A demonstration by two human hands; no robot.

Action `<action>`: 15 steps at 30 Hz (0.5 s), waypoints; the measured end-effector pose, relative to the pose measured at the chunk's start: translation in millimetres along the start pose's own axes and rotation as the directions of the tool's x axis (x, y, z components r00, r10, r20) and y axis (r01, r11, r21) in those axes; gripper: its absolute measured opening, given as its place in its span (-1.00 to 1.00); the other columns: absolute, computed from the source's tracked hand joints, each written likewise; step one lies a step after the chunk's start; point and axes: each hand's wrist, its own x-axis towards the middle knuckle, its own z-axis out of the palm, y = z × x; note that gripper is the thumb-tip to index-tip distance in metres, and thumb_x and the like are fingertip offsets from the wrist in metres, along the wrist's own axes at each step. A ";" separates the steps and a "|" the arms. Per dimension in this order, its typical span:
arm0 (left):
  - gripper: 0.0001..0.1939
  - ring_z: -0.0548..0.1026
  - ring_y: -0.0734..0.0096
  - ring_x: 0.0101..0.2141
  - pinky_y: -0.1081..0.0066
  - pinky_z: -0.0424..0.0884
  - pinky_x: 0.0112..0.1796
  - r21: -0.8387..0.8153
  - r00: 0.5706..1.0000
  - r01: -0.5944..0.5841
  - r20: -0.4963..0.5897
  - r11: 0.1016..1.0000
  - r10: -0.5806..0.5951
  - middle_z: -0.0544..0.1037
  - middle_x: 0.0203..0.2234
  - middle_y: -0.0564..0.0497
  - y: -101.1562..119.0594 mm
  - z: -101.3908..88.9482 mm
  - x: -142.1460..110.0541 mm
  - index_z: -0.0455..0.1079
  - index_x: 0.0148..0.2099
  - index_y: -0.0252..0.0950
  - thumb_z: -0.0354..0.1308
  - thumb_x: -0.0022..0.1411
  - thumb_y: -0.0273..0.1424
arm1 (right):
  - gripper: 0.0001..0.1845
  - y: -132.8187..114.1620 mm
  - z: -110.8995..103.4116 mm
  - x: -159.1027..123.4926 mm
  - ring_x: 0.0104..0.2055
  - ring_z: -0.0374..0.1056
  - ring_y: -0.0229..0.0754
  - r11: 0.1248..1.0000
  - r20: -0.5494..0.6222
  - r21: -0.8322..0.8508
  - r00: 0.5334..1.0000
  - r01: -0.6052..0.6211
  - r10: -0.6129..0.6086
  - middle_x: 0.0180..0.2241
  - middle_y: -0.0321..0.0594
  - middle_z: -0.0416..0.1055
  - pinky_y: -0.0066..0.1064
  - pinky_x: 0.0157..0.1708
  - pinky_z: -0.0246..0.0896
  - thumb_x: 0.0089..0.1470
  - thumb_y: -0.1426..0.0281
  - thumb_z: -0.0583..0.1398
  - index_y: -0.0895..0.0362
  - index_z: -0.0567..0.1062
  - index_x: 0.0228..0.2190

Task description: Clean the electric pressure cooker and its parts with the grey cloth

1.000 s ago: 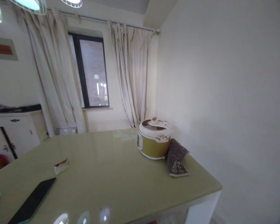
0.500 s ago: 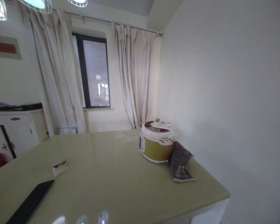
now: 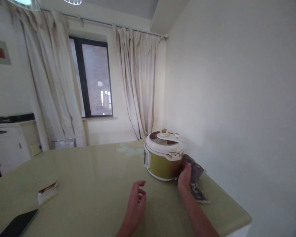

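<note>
A green and white electric pressure cooker (image 3: 164,164) with a white-handled lid stands on the table near the wall. Against its right side lies a dark patterned cloth (image 3: 196,172). My right hand (image 3: 185,176) is between the cooker and the cloth, in front of part of the cloth; its fingers reach forward, and nothing shows gripped in them. Over the table in front of the cooker, my left hand (image 3: 137,200) is open, with loosely bent fingers apart and nothing in them.
The pale green tabletop (image 3: 93,184) runs up near the right wall. A small white and brown packet (image 3: 48,193) and a dark flat phone or tablet (image 3: 19,223) lie on the left. Behind are curtains (image 3: 140,82), a window (image 3: 96,79) and a white cabinet (image 3: 10,143).
Both my hands have come into view from below, the right one reaching to the cloth beside the cooker. The view has shifted slightly to the right and up. Cooker and cloth stay in place.
</note>
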 end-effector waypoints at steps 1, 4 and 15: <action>-0.47 0.60 0.07 -0.09 0.15 0.58 -0.07 -0.068 0.998 0.065 0.015 0.996 -0.064 0.50 0.13 -0.30 -7.1 7.6 15.5 0.44 0.15 -0.24 0.23 0.17 -0.17 | -0.02 10.8 5.6 3.0 0.16 0.37 0.22 0.999 -0.018 -0.038 1.000 -0.017 0.017 0.04 0.19 0.49 0.06 0.24 0.19 0.23 -0.27 -0.16 0.29 0.50 0.08; -0.14 0.52 -0.14 0.15 0.12 0.52 0.05 -0.251 0.970 0.239 0.023 0.938 -0.241 0.35 0.30 -0.42 -26.9 24.4 53.5 0.23 0.35 -0.30 0.35 0.12 -0.02 | 0.01 36.9 10.7 7.4 0.27 0.30 0.23 0.997 -0.014 -0.068 0.999 -0.033 0.032 0.13 0.21 0.47 0.01 0.34 0.09 0.18 -0.30 -0.08 0.33 0.51 0.11; 0.43 0.43 -0.16 0.28 -0.01 0.36 0.29 -0.518 0.970 0.237 0.087 0.821 -0.226 0.35 0.34 -0.46 -60.7 65.0 125.3 -0.13 0.54 -0.29 0.58 -0.16 0.08 | -0.09 53.2 15.5 19.7 0.37 0.22 0.03 0.974 0.170 0.188 0.981 -0.128 0.096 0.26 -0.08 0.44 -0.09 0.44 -0.02 0.25 -0.23 0.00 0.20 0.43 0.27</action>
